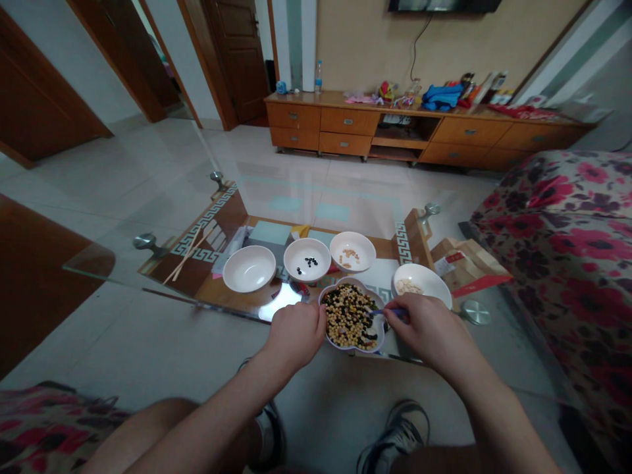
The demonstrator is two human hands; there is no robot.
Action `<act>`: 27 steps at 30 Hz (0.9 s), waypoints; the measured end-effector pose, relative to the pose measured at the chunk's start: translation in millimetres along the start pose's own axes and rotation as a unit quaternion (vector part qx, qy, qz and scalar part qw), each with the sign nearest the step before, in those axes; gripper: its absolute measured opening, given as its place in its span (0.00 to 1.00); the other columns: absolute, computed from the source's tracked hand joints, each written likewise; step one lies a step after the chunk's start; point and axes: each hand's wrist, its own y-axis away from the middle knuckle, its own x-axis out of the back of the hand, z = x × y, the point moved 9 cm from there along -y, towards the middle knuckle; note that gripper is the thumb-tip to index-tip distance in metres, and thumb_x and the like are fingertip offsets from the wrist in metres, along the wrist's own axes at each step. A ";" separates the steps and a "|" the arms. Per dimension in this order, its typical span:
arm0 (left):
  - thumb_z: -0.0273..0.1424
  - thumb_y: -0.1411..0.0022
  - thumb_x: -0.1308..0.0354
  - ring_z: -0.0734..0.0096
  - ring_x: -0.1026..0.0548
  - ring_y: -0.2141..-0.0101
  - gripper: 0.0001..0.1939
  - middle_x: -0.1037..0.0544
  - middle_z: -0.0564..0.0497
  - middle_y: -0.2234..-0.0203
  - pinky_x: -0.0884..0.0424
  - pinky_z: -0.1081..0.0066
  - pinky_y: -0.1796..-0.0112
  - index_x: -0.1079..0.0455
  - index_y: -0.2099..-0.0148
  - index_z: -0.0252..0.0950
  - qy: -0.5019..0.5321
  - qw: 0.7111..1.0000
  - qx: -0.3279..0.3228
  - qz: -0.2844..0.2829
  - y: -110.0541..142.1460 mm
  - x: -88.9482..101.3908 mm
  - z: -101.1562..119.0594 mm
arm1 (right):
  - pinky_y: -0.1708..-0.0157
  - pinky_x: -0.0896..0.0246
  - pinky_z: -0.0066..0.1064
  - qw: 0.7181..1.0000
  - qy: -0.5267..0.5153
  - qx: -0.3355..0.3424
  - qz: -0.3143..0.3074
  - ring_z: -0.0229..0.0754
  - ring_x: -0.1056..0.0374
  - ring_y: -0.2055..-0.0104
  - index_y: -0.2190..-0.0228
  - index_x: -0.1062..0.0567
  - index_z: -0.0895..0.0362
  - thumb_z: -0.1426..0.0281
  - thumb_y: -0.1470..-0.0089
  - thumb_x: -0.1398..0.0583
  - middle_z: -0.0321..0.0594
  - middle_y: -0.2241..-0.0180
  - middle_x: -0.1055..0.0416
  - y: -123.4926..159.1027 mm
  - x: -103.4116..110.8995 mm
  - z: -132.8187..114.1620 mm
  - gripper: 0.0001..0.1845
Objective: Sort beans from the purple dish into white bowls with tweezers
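My left hand (299,332) is closed on the left rim of a pale, flower-shaped dish (323,289). Mixed yellow and black beans (345,313) fill most of that dish. In my right hand (424,326) is a slim purple spoon (390,312), its tip among the beans on the dish's right side. Behind the dish, one white bowl (307,252) has several black beans in it, and another white bowl (363,242) has several light tan pieces. A white bowl (429,280) with pale flat pieces stands partly behind my right hand. The leftmost white bowl (249,280) contains nothing visible.
All this stands on a glass table (266,187) with metal fittings and a wooden shelf beneath. Chopsticks (185,257) lie on the left. A brown paper bag (467,263) is at the right, near a flowered sofa (573,204). A wooden cabinet (345,123) lines the wall.
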 end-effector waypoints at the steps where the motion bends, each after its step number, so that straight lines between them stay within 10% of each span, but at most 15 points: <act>1: 0.40 0.25 0.65 0.54 0.18 0.63 0.28 0.17 0.41 0.64 0.25 0.59 0.62 0.24 0.56 0.36 0.000 1.000 0.000 -0.001 -0.1 -0.3 -0.1 | 0.67 0.38 0.35 1.000 -0.004 0.011 0.012 0.50 0.23 0.62 0.65 0.17 0.50 0.62 0.40 0.42 0.43 0.64 0.18 0.0 2.2 -1.1 0.14; 8: 0.40 0.25 0.66 0.54 0.18 0.63 0.28 0.17 0.41 0.64 0.26 0.58 0.61 0.24 0.57 0.36 0.002 1.000 0.003 -0.006 -0.8 -0.8 -0.1 | 0.69 0.38 0.34 0.992 -0.053 0.031 0.109 0.48 0.24 0.66 0.65 0.17 0.52 0.59 0.40 0.43 0.42 0.66 0.18 2.2 30.7 14.2 0.17; 13: 0.40 0.25 0.66 0.54 0.18 0.62 0.29 0.17 0.40 0.63 0.26 0.58 0.60 0.24 0.56 0.36 0.003 1.000 0.007 -0.016 -0.6 -0.9 0.2 | 0.74 0.43 0.36 0.982 0.002 -0.097 0.163 0.52 0.25 0.70 0.64 0.16 0.51 0.54 0.42 0.42 0.46 0.71 0.20 11.1 52.9 50.0 0.19; 27: 0.40 0.25 0.66 0.52 0.18 0.62 0.29 0.17 0.41 0.64 0.25 0.57 0.61 0.23 0.57 0.36 0.000 1.000 0.006 -0.009 -0.7 -1.3 0.1 | 0.70 0.36 0.44 0.950 0.029 -0.292 0.107 0.64 0.25 0.62 0.57 0.15 0.50 0.51 0.44 0.45 0.55 0.65 0.21 28.7 53.3 86.3 0.25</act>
